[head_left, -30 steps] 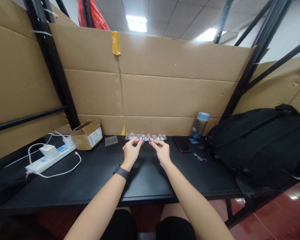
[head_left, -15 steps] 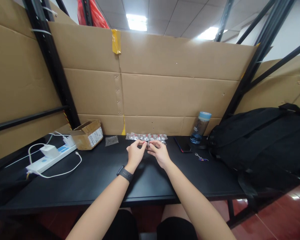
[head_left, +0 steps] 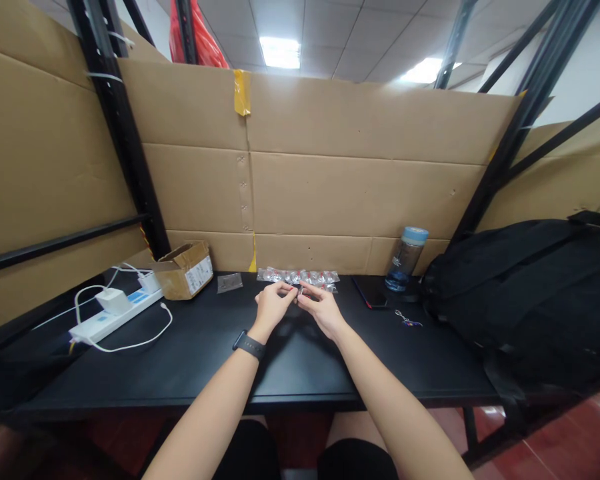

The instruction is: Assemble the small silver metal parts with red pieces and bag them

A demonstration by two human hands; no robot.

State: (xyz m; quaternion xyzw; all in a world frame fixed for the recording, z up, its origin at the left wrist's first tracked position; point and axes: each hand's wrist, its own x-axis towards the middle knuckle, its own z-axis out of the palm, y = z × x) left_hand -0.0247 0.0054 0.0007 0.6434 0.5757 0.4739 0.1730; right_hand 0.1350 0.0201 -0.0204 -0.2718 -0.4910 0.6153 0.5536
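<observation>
My left hand (head_left: 274, 308), with a dark watch (head_left: 249, 345) on its wrist, is closed in a pinch at the middle of the black table. Facing it, my right hand (head_left: 323, 311) is also pinched, its fingertips nearly meeting those of the left. Between them is a small shiny metallic piece (head_left: 300, 291), mostly covered by the fingers, so its kind does not show. Just beyond the hands lies a row of small clear plastic packets (head_left: 300, 275) with silvery and red contents. Left of the row, a flat clear bag (head_left: 229, 283) rests on the table.
At the left stand an open cardboard box (head_left: 190, 272) and a white power strip (head_left: 115, 319) with cables. To the right are a phone (head_left: 370, 292), a water bottle (head_left: 405, 260), a small keychain-like trinket (head_left: 408, 319) and a black backpack (head_left: 525, 287). Cardboard (head_left: 330, 193) walls the back.
The whole view has shifted slightly, with the scene sitting a little further right and lower. Both hands stay together around the small piece, with only slight finger movement.
</observation>
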